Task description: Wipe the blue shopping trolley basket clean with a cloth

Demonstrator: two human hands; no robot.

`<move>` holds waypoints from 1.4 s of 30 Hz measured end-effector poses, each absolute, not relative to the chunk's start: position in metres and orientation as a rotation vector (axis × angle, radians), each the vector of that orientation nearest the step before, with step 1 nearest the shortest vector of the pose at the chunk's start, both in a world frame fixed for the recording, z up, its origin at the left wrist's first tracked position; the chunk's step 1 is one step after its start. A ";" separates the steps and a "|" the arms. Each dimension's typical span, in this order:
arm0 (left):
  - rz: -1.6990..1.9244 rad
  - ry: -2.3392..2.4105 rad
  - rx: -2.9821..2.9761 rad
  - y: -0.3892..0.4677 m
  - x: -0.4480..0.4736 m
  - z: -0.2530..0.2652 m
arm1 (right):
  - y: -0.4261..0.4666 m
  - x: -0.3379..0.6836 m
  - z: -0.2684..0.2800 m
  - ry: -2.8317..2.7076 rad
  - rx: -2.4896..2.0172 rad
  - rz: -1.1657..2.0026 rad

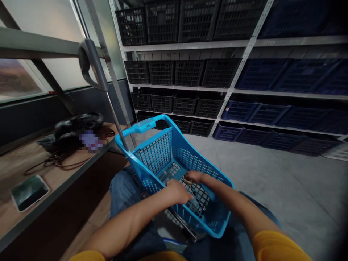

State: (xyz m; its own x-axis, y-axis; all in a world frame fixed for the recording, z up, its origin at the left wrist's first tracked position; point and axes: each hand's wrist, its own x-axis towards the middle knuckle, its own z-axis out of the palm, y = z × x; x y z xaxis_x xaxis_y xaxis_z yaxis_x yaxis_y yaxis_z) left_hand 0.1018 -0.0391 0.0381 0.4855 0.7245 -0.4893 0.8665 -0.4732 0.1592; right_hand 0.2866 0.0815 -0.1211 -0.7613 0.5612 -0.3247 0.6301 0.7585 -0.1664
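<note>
Blue basket [195, 156] is stood between the legs [123, 190]
Inside it, the left hand [179, 191] is curled and the right hand [193, 176] bent by a barely identifiable tan scrap [188, 182]; fingers could be snagged if pushed into the lattice base [202, 199]; undersides are hidden, so whether anything is gripped cannot be told.

Yellow sleeves [277, 247], blue denim trousers [123, 190]

No legible text, brand or number anywhere. Small pale patch on a blue crate [239, 111], right of centre: maybe a label, too tiny to read. Dark mark on the handle [141, 127] of the blue cart [182, 136], mid-frame: unreadable. Pixelated item [91, 140] at left: illegible.
</note>
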 end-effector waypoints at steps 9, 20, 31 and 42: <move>0.051 1.828 2.614 0.058 0.036 0.094 | 0.069 0.287 -0.111 2.635 1.025 -0.356; -0.072 1.921 2.561 0.161 -0.006 0.092 | 0.043 0.312 -0.041 2.845 1.160 0.294; -0.107 2.213 2.309 0.139 0.000 0.095 | 0.092 0.306 -0.034 2.866 1.279 0.216; -0.215 2.113 2.143 0.104 -0.010 0.115 | 0.101 0.207 0.034 3.119 1.365 0.469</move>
